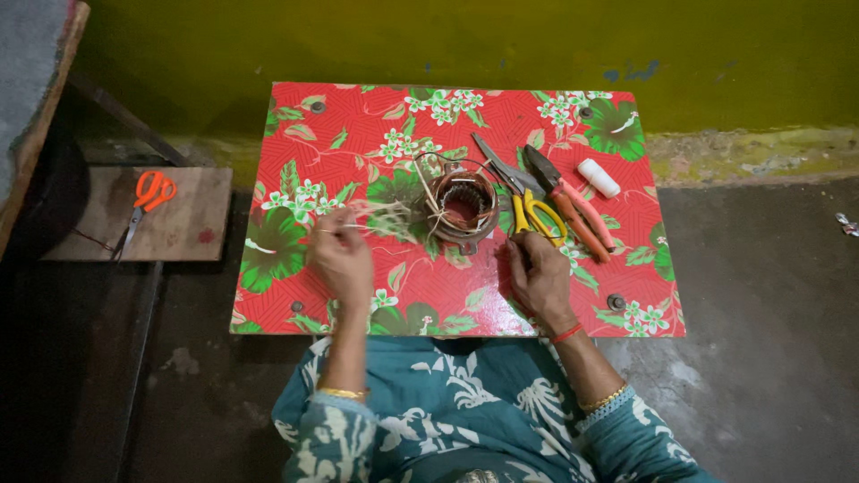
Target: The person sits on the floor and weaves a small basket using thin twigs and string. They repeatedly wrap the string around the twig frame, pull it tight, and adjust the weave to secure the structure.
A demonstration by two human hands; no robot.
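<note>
Motor stator (461,207) sits at centre of red floral table (358,295), copper coils partly in place, loose wire ends sticking out, so winding looks unfinished. Your left hand (340,258) pinches thin strands (380,217) pulled from stator. Your right hand (540,282) lies curled on table by yellow-handled scissors (528,201), holding nothing I can see. Pink pliers (573,210) untouched.

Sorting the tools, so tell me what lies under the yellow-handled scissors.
The yellow-handled scissors lie on the red floral tabletop, beside the orange-handled pliers. The right hand covers the lower handle loops, so anything beneath them is hidden.
</note>
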